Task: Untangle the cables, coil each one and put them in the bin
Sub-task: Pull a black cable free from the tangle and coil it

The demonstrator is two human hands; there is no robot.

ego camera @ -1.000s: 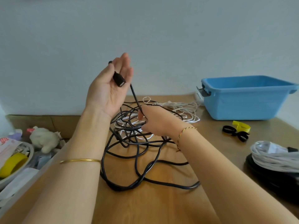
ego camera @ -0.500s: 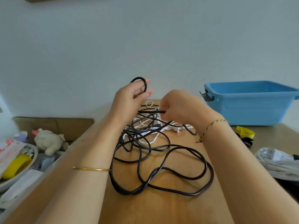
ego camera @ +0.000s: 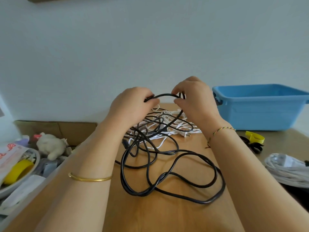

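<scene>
Loops of black cable [ego camera: 122,171] sprawl across the near end of a wooden table [ego camera: 167,218] and tangle farther back with a white cable [ego camera: 168,113]. Above the heap, the left hand [ego camera: 132,104] and right hand [ego camera: 195,99] each pinch the black cable, a short arc stretched between their curled fingers. The blue bin [ego camera: 260,111] stands beyond at right, apart from both cables.

On the black cable [ego camera: 165,94], smooth, faintly glossy plastic sheathing is being displayed; on the white cable [ego camera: 183,130], matt plastic. The bench [ego camera: 167,218] is being shown as smooth, finely grained wood with a satin finish. The bin [ego camera: 260,113] is being presented in smooth blue plastic. Polished gold-coloured metal is being worn as the bangle [ego camera: 90,179], braided thread as the bracelet [ego camera: 220,129]. The fuzzy cloth plush toy [ego camera: 50,145] is being seen beside matt brown cardboard [ego camera: 66,129].
</scene>
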